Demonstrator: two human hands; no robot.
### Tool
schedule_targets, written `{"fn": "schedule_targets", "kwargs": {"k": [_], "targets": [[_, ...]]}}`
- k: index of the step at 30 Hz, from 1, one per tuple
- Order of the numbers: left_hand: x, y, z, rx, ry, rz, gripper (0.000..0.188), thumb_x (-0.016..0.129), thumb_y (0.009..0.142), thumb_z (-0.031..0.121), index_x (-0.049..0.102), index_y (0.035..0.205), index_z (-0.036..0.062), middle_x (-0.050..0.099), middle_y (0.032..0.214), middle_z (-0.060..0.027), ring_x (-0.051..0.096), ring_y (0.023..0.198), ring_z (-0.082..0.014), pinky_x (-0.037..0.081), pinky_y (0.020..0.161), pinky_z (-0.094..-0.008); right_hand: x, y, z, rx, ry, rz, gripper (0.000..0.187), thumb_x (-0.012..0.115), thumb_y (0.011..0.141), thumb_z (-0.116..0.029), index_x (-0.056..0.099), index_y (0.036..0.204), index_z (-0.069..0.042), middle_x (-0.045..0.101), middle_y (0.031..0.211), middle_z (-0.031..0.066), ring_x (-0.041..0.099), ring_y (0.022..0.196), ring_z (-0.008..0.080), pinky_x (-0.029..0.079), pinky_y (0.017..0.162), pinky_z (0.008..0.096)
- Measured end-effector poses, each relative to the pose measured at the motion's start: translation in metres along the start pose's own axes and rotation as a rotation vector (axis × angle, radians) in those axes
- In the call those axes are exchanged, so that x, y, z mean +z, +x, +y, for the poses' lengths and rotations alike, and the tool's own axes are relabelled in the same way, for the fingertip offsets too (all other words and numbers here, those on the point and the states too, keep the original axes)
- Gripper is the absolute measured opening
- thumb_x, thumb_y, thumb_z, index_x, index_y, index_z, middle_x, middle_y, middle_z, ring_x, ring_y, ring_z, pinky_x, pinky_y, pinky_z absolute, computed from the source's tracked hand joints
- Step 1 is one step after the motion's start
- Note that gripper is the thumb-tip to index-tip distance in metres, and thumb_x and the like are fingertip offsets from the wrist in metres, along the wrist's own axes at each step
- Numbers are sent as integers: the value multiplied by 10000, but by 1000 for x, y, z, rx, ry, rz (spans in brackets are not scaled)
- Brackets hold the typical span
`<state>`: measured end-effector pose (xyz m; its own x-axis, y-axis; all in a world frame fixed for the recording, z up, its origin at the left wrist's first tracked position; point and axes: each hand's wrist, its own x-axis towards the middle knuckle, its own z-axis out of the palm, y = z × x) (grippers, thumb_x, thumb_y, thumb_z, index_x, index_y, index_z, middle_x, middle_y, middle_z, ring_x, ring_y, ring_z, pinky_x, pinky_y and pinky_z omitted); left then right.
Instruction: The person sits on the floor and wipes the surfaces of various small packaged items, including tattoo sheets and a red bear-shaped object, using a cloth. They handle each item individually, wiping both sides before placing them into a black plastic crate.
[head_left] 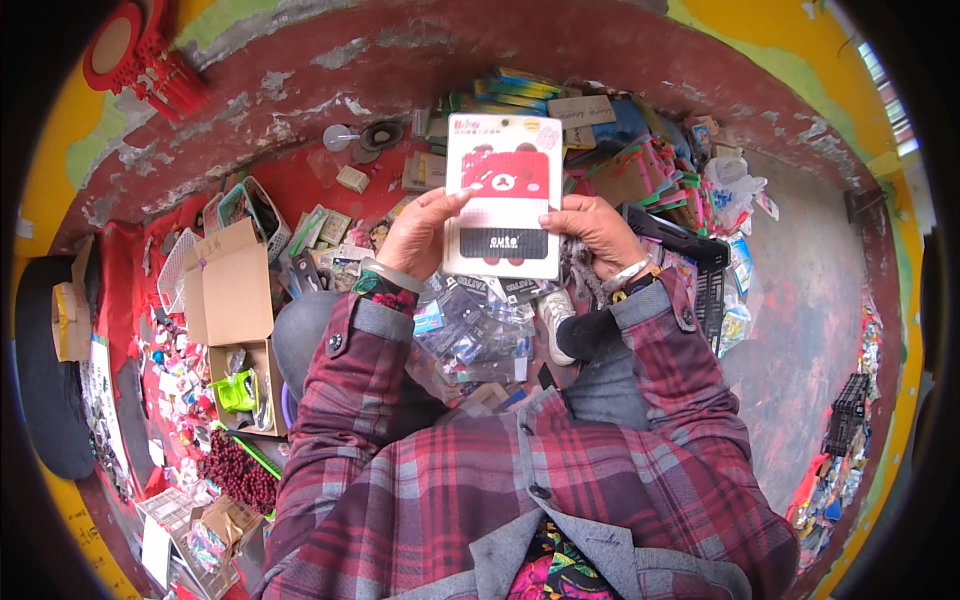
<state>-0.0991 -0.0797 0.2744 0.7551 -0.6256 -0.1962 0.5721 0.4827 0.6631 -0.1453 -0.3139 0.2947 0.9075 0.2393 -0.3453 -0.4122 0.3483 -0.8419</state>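
Up in front of me is a flat white package (505, 215) with a hang hole at its top. It bears a red bear face above a white and a dark grey band. My left hand (420, 235) grips its left edge, thumb on the front. On the right edge, my right hand (598, 230) pinches it the same way. Fingers behind the package are hidden. Below it, between my legs, lies a heap of clear plastic packets (475, 325), some with dark cards.
To the left stands an open cardboard box (235, 290) with a bright green thing inside, near a white basket (262, 212). Dark red beads (238, 468) lie closer. A black crate (710, 285) is at the right, below a white plastic bag (735, 190). A peeling wall (400, 60) curves behind.
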Motion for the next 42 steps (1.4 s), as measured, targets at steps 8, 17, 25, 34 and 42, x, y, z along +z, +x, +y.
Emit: {"fn": "schedule_targets", "kwargs": {"k": [8,17,25,34,42], "targets": [[-6,-1,-2,-31,39,46,273,606,860,105,566,1082,-50,653,952,-139,656,807,-228,549,734,-340,-3,17,11,-83,81,3,199,655,792,-60,636,955,51,674,888,101,636,750,138,503,711,249],[-13,9,-24,-2,-122,-210,397,628,832,144,526,1160,-56,635,1035,-158,646,894,-236,538,795,-365,-8,17,16,12,287,-160,240,642,786,-52,630,1006,41,672,928,120,660,795,181,540,738,302],[4,5,-2,117,63,29,366,623,824,130,547,1148,-22,630,1046,-100,610,940,-199,491,843,-359,-15,15,3,-126,-194,-20,209,659,784,-59,647,963,49,673,890,93,638,760,143,511,698,261],[-10,6,-1,76,140,149,218,670,825,122,643,1011,12,668,942,-65,630,849,-156,483,805,-301,-16,11,-8,-107,-347,-132,333,711,806,-201,642,1014,50,654,900,42,580,798,82,458,707,209],[-2,4,-10,70,286,217,176,689,809,121,666,925,-10,673,879,-72,634,775,-136,499,721,-274,-14,16,7,-116,-234,73,195,722,786,-158,683,798,33,634,677,26,554,573,57,427,497,192]]}}
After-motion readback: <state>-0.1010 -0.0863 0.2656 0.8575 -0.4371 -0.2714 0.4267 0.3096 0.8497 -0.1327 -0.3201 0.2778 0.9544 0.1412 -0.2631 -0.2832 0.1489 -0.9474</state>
